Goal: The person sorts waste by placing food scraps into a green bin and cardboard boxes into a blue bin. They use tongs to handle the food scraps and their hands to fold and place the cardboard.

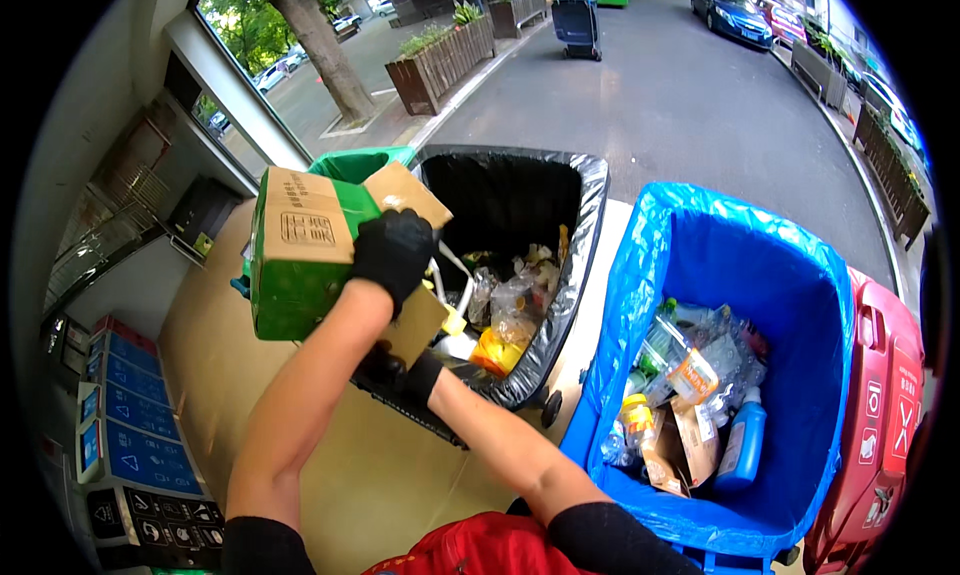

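Observation:
A green and brown cardboard box (300, 245) is held tilted on its side over the black-lined bin (590, 275), its flaps spread toward the bin. My left hand (395, 255), in a black glove, is closed on the box's open edge. Below a lower flap, my right hand (405, 375) is also gloved in black; its fingers are lost against the dark bin, so their grip does not show. White and yellow pieces (453, 305) hang by the box's mouth. Clear plastic bags (515, 310) and a yellow wrapper (497, 353) lie in this bin.
To the right stands a blue-lined bin (800, 275) with plastic bottles, cardboard and a blue bottle (742, 445). Beyond it is a red bin (875, 415). A green bin (350, 162) sits behind the box. Blue sign panels (145, 415) are at left; a road (660, 95) runs ahead.

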Motion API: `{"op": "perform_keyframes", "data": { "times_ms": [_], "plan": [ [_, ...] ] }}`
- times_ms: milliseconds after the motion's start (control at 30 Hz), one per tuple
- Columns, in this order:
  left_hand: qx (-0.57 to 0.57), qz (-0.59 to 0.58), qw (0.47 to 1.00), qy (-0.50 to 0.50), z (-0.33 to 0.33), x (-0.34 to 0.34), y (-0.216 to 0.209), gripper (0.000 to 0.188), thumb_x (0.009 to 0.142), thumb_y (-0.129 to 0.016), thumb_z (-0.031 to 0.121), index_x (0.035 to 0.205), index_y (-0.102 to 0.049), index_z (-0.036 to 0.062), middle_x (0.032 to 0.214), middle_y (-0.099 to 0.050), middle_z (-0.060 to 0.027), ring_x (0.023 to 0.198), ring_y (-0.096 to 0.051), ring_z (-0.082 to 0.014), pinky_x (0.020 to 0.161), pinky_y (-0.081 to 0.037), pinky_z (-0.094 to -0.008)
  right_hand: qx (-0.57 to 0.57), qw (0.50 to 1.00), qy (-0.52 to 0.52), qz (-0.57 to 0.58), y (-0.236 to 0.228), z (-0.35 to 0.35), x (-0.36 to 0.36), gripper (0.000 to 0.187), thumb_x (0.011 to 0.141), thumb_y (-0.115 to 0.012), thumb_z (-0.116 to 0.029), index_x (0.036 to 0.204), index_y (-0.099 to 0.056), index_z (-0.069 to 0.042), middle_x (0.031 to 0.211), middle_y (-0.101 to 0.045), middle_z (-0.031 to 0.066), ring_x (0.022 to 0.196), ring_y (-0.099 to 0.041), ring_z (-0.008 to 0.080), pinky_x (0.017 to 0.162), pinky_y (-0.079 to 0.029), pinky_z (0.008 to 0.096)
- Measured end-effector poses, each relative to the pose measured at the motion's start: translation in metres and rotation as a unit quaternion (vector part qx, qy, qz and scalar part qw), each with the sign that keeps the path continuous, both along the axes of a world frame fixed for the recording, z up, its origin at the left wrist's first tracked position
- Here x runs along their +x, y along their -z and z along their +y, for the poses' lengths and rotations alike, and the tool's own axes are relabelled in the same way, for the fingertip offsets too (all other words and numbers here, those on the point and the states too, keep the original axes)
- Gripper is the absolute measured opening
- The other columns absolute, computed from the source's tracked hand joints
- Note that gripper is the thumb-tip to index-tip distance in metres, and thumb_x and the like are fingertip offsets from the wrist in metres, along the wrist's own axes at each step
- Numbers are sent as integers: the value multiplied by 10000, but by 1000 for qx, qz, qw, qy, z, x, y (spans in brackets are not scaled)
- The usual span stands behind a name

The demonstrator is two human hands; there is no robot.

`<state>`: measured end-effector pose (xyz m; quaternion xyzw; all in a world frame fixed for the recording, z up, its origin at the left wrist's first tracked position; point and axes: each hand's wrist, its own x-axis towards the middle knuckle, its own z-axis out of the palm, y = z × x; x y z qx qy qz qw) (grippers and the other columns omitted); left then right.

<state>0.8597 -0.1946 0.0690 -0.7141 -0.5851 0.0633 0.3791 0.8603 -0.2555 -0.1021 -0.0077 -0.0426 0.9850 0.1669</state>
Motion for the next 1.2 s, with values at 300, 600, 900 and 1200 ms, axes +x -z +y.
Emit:
{"op": "perform_keyframes", "data": {
  "times_ms": [300,600,900,1200],
  "plan": [
    [70,-81,994,23,-1,-12,-26,335,944,-564,360,716,-629,125,747,-625,-89,721,-649,-291,621,-511,-458,69,997,3,-45,5,26,-4,307,1034,-493,-284,1202,-608,-55,1005,-662,64,769,-663,126,586,-540,256],
    [71,-88,994,-6,-26,-37,-31,260,926,-614,284,741,-625,101,731,-603,-107,703,-636,-306,609,-508,-442,147,986,21,-76,11,12,0,201,1023,-546,-224,1135,-641,-87,933,-651,-3,740,-651,76,569,-516,215],
    [204,-22,975,87,-82,-54,-55,29,829,-672,130,820,-654,109,740,-568,-84,707,-602,-286,582,-488,-416,190,946,135,-224,18,7,-6,439,971,-611,-440,1178,-601,-54,961,-657,109,797,-656,233,597,-512,372],
    [-32,-69,996,-42,-32,-63,-18,238,881,-593,316,769,-681,126,821,-685,-108,795,-691,-308,696,-540,-466,2,973,-99,209,27,-34,-31,405,988,-552,-473,1178,-570,-115,923,-628,84,673,-624,205,533,-533,333]
  ]
}}
